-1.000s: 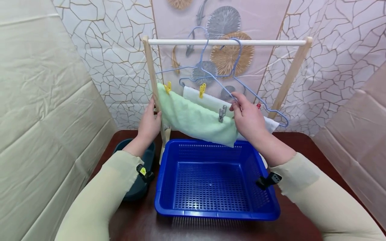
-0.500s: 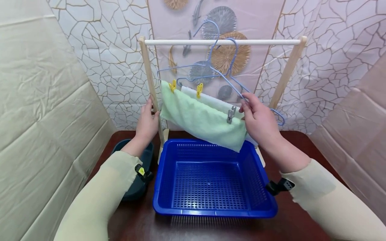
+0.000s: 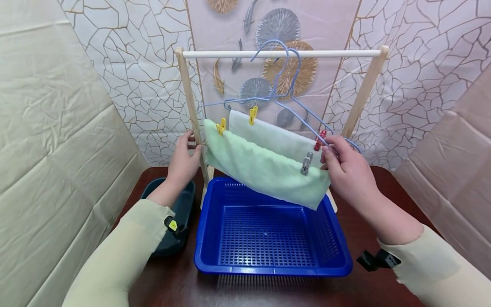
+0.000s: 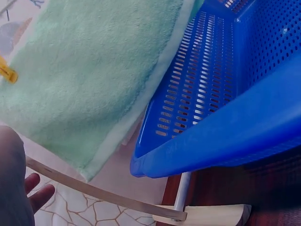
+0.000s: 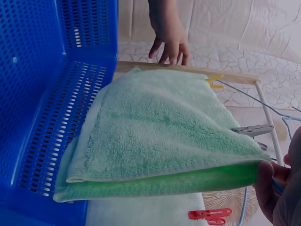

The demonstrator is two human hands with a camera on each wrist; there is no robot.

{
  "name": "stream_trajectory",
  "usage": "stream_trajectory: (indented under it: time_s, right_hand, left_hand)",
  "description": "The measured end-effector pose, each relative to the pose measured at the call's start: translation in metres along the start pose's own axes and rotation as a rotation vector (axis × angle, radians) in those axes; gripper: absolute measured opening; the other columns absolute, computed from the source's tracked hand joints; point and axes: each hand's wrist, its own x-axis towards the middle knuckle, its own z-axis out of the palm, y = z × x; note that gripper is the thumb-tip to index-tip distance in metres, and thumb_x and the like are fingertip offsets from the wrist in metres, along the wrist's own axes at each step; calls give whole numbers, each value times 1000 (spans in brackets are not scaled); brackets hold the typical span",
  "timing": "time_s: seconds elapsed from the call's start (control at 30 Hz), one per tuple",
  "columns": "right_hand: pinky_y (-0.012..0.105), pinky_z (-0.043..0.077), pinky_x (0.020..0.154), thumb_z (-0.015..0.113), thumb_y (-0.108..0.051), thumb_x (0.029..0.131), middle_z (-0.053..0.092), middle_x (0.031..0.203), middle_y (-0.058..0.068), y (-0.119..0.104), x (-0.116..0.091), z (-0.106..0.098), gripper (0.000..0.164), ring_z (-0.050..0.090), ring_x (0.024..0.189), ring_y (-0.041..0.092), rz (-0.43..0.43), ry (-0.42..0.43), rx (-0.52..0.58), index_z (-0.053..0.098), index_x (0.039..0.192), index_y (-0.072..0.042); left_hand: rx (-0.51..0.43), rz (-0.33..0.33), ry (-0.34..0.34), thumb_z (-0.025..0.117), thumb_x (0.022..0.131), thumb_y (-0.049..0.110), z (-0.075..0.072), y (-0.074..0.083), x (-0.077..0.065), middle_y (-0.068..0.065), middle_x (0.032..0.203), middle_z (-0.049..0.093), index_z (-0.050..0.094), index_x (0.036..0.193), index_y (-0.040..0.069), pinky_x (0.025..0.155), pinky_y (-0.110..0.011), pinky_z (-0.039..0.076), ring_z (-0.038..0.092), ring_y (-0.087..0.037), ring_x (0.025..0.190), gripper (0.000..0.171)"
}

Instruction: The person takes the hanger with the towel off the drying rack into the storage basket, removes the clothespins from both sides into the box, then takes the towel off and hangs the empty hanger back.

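One grn towel (image 3: 266, 170) hangs L of R hand grip (image 3: 350, 170) on hanger (image 3: 292, 111).

White towel (image 3: 274, 137) partly behind green towel (image 3: 264, 168)

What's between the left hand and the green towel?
In the right wrist view, a wooden post lies between the left hand and the green towel.

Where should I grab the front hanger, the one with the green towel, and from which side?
I'd take the front hanger by its bare neck, just below the hook, coming from the front. The thin wire there stands clear of the green towel, and both sides spread out from it. Behind, the other hanger sits close. The right hand pinches the wire lower right.
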Motion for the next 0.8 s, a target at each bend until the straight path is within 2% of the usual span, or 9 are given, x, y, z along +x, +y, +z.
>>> stream_trajectory:
  time_s: [0.03,0.17,0.27,0.37,0.5,0.63,0.8]
  right_hand:
    - [29,47,70,44,-25,106,66,86,7,0,-3,-1,27,69,76,23,-6,6,-5,57,123,-9]
    - [18,45,71,49,-21,105,69,85,8,3,-14,-3,24,64,75,7,-16,36,-2,59,123,-10]
    - [10,41,73,52,-19,103,69,84,7,7,-22,-4,22,57,75,-4,-24,46,3,60,122,-9]
    - [8,40,74,54,-16,103,69,84,7,10,-29,-5,21,54,76,-9,-39,49,4,60,121,-9]
    - [8,40,72,55,-12,102,66,81,5,15,-37,-6,18,53,76,-10,-82,61,12,61,118,-7]
    - [9,40,70,55,-6,101,62,79,4,21,-45,-7,15,54,73,-6,-128,58,43,60,114,-4]
    - [10,40,70,55,-2,99,60,80,0,28,-50,-5,15,52,73,-3,-173,35,49,61,113,-4]
  left_hand:
    - [-17,4,5,52,104,27,-2,0,-3,-8,135,47,35,151,16,84,-43,55,53,-24,119,52]
    - [-85,26,28,52,104,28,-10,3,-16,-6,132,51,43,145,16,90,-45,51,54,-24,118,45]
    - [-126,51,40,53,103,29,-15,7,-28,-5,129,53,48,141,14,89,-44,50,54,-23,116,41]
    - [-139,77,43,53,103,29,-21,14,-41,-5,126,55,51,138,12,85,-42,49,54,-21,113,38]
    - [-133,120,21,54,103,27,-27,23,-58,-6,125,57,53,136,9,87,-42,50,56,-21,113,38]
    - [-87,187,-28,57,102,24,-33,34,-73,-5,125,56,53,136,9,89,-42,52,58,-20,112,37]
    - [-26,285,-69,65,98,23,-39,41,-82,-4,124,58,54,135,12,87,-40,54,60,-20,108,41]
